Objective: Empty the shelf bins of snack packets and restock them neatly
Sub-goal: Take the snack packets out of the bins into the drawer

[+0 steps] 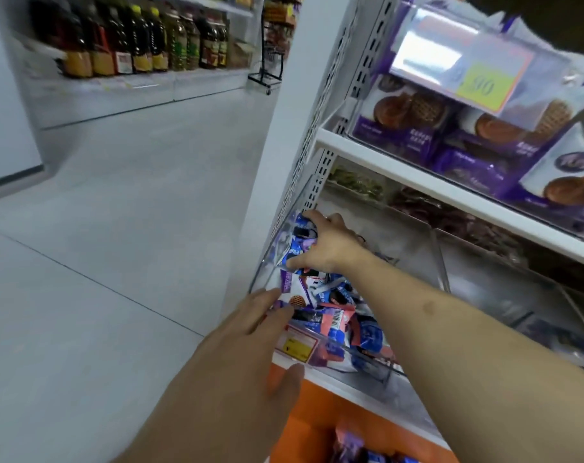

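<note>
- My right hand (320, 243) is deep in the clear acrylic bin (431, 259) on the middle shelf (451, 188), fingers curled round a bunch of blue and purple snack packets (299, 238) at the bin's far left corner, right by the perforated upright (320, 168).
- My left hand (247, 335) is at the bin's front left corner — fingers straight, relaxed, gripping nothing. Tips sit at the front lip by the loose packets (337, 315); can't tell if they're touching plastic or a packet.
- The rest of the packets lie jumbled in the left part of the bin, mixed blue, white and pink wrappers, some slumped against the front wall above the yellow price tag (295, 345). The right part of the bin looks nearly bare.
- Judgement: I'm mid-emptying, approx halfway thru this bin at best; restocking hasn't begun.
- Risks from here:
  - Grabbing too many at 1 go — the outer packets are only pinched by edges & could slide out onto the floor (100, 228) as I lift past the bin wall.
  - Dragging my forearm back could sweep front packets over the low lip.
  - Bin isn't visibly fixed; a hard pull w/ the right hand could shift it unless my left steadies it.
  - The shelf above, w/ purple biscuit packs (401, 128), is close — may knock my knuckles on it.
</note>
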Demonstrator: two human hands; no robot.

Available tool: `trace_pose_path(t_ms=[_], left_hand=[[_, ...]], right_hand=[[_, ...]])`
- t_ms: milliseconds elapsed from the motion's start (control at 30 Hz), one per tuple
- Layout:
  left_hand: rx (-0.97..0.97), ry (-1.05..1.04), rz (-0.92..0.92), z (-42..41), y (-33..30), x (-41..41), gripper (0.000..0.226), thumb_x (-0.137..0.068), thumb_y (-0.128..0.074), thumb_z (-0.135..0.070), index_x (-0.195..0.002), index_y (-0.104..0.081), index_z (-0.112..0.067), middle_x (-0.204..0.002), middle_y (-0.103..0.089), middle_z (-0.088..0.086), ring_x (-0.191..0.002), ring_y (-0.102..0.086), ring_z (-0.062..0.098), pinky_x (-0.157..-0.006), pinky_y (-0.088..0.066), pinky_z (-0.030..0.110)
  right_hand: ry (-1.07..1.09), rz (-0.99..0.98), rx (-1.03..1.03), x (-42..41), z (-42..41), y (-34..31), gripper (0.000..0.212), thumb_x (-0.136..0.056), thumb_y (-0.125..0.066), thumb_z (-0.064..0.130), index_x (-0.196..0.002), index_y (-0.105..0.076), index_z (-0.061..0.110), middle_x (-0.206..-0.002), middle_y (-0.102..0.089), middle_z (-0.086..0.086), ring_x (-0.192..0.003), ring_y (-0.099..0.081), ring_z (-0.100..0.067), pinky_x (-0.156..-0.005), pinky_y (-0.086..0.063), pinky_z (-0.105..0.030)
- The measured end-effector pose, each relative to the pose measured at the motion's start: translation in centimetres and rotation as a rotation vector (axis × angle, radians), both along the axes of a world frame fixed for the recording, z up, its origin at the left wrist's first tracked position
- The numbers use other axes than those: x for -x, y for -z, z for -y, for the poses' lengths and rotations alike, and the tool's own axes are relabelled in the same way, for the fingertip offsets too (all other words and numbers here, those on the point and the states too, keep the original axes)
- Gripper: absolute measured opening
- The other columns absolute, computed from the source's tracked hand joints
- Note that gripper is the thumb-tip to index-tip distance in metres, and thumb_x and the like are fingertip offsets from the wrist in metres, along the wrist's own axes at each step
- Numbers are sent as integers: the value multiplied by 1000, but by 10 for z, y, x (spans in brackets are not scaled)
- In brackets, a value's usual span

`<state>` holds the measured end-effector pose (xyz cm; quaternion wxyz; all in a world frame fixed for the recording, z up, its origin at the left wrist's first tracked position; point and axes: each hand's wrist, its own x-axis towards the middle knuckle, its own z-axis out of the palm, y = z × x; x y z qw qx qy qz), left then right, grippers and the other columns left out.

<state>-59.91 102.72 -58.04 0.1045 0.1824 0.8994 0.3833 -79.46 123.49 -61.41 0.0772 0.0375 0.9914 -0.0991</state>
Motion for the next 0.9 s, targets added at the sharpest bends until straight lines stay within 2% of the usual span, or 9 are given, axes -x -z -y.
trace_pose_path(t_ms=[100, 233, 433, 533, 600, 667, 733, 833, 900], left_hand=[[88, -21, -73, -1, 7, -6, 66, -103, -45, -56, -159, -11, -51, -165, 12, -31, -153, 3, -5, -121, -8, 15], [83, -73, -126, -7, 7, -10, 63, -102, -46, -55, -159, -20, -47, -165, 1, -31, -152, -6, -6, -121, -18, 19], [51, -120, -108, -7, 5, -9, 55, -102, -49, -51, -155, -32, -48, -164, -11, -31, -146, -25, -5, -117, -31, 21], [12, -163, -155, -7, 3, -8, 48, -102, -51, -48, -149, -42, -47, -158, -25, -31, -132, -35, -9, -107, -31, 12], [-29, -193, -179, -10, -1, -9, 39, -101, -55, -43, -140, -50, -47, -140, -39, -32, -115, -36, -13, -88, -29, -1], [-114, -238, -173, -13, -7, -10, 36, -98, -63, -39, -132, -53, -47, -125, -44, -34, -109, -43, -11, -77, -30, -1], [-235, -279, -152, -18, -10, -13, 49, -91, -73, -38, -131, -49, -51, -125, -51, -32, -109, -54, -9, -80, -36, 6], [-428, -193, 5, -33, -16, -21, 100, -71, -92, -43, -147, -28, -56, -140, -48, -28, -113, -60, -8, -94, -52, 22], [-533, -74, 190, -45, -24, -34, 126, -64, -98, -37, -152, -11, -63, -139, -53, -29, -108, -66, -8, -94, -54, 24]], right_hand=[[-79, -127, 14, -8, 1, 6, 84, -66, -90, 51, -135, -42, 47, -133, -40, 0, -107, -60, -26, -91, -56, -39], [-147, -247, 81, -20, 0, 10, 66, -73, -87, 34, -128, -52, 43, -127, -44, 2, -86, -60, -11, -84, -57, -33], [-103, -425, 263, -32, -10, -12, 54, -77, -82, 25, -125, -62, 41, -125, -50, 0, -100, -55, -12, -85, -46, -23], [-103, -472, 386, -49, -14, -34, 53, -76, -84, 24, -121, -63, 42, -127, -53, 7, -114, -54, -9, -89, -45, -21], [-141, -537, 456, -69, -14, -49, 51, -74, -86, 20, -118, -65, 37, -121, -60, 13, -111, -58, -6, -91, -50, -21], [-149, -559, 565, -98, -13, -66, 50, -74, -88, 15, -116, -67, 31, -112, -68, 16, -101, -64, 1, -87, -49, -13], [-121, -526, 726, -134, -10, -80, 50, -75, -90, 7, -114, -68, 28, -103, -72, 18, -93, -68, 3, -83, -51, -14], [-106, -520, 861, -190, -10, -91, 48, -76, -89, 4, -113, -68, 25, -110, -73, 10, -98, -73, -17, -87, -61, -39], [-66, -478, 1012, -225, -10, -96, 47, -78, -86, -5, -114, -66, 18, -109, -75, -2, -94, -76, -27, -75, -62, -41]])
